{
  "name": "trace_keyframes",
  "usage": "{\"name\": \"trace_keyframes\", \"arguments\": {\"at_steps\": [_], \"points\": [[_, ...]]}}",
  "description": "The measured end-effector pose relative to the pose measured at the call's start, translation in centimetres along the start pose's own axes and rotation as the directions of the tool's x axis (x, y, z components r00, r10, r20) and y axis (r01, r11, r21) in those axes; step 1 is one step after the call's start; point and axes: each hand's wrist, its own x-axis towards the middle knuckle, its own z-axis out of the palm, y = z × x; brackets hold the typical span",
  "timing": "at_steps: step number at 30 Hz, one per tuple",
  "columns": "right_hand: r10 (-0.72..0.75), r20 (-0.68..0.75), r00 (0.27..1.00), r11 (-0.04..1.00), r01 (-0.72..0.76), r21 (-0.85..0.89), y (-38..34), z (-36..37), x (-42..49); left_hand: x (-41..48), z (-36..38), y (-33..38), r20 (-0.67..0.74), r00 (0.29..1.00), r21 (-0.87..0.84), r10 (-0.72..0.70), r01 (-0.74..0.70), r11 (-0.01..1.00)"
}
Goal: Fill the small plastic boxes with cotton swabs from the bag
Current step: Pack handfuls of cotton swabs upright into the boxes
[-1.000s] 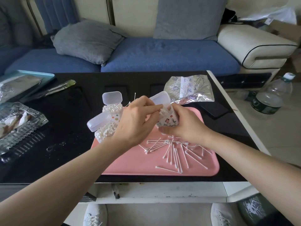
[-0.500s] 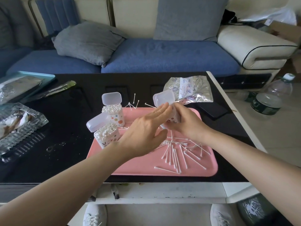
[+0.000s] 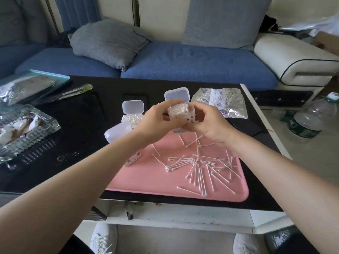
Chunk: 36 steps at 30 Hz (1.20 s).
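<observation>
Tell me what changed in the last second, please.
The left hand, open half a second ago, now grips the box that the right hand keeps holding. The other two boxes, the loose swabs on the pink tray and the bag stayed in place.

no readable text, bag (image 3: 221, 102) print blurred

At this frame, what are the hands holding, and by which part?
Both hands hold one swab-filled plastic box, lid open: left hand on its left wall, right hand round its right wall and lower part.
</observation>
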Motion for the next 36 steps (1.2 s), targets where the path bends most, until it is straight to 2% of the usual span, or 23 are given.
{"name": "trace_keyframes", "arguments": {"at_steps": [2,4,6,8,11,14,17,20,26,28,30,32,34,36], "points": [[0.032,0.050,0.998,0.999,-0.033,0.025,0.4,-0.2,0.5,0.2,-0.3,-0.1,-0.022,0.999,0.011,-0.029,0.029,1.000],[0.070,0.059,0.996,0.997,-0.068,-0.048,1.3,-0.7,1.1,0.5,-0.4,-0.1,-0.087,0.995,0.047,-0.045,0.049,0.998],[0.135,0.020,0.991,0.970,-0.128,-0.205,2.6,-0.9,1.3,1.0,-0.7,-0.2,-0.165,0.985,0.058,-0.048,0.058,0.997],[0.176,0.034,0.984,0.900,-0.147,-0.411,3.9,-0.5,1.0,1.4,-1.2,-0.5,-0.225,0.973,0.053,-0.060,0.073,0.996],[0.167,0.165,0.972,0.760,-0.021,-0.649,5.9,1.1,0.1,1.8,-2.0,-0.8,-0.256,0.965,0.028,-0.054,0.063,0.998],[0.184,0.255,0.949,0.652,0.076,-0.754,6.8,2.4,-0.1,1.8,-2.6,-0.8,-0.276,0.960,-0.001,-0.047,0.049,0.999],[0.233,0.315,0.920,0.680,0.078,-0.729,6.3,3.3,-0.7,1.9,-2.8,-1.0,-0.280,0.959,-0.007,-0.048,0.048,0.999],[0.161,0.376,0.913,0.775,0.119,-0.621,5.4,4.1,-2.3,1.9,-2.6,-1.3,-0.241,0.968,0.019,-0.070,0.076,0.997],[0.191,0.421,0.887,0.918,-0.010,-0.397,3.8,3.1,-7.4,1.6,0.4,-2.0,-0.063,0.990,0.120,-0.129,0.136,0.983],[0.197,0.395,0.897,0.949,-0.073,-0.307,3.2,2.4,-7.8,1.5,1.3,-2.3,-0.001,0.990,0.143,-0.139,0.138,0.980],[0.196,0.305,0.932,0.961,-0.122,-0.246,2.8,1.0,-7.7,1.3,2.5,-2.6,0.061,0.987,0.160,-0.146,0.135,0.978],[0.194,0.185,0.963,0.941,-0.129,-0.314,2.5,-1.0,-7.6,1.1,3.6,-2.5,0.087,0.985,0.182,-0.146,0.128,0.975],[0.206,0.085,0.975,0.873,-0.145,-0.465,2.5,-2.4,-7.1,1.0,3.7,-2.8,0.072,0.986,0.173,-0.148,0.133,0.976],[0.233,0.042,0.972,0.793,-0.165,-0.587,2.7,-3.1,-7.6,0.3,4.3,-2.5,0.073,0.985,0.144,-0.158,0.147,0.979]]}}
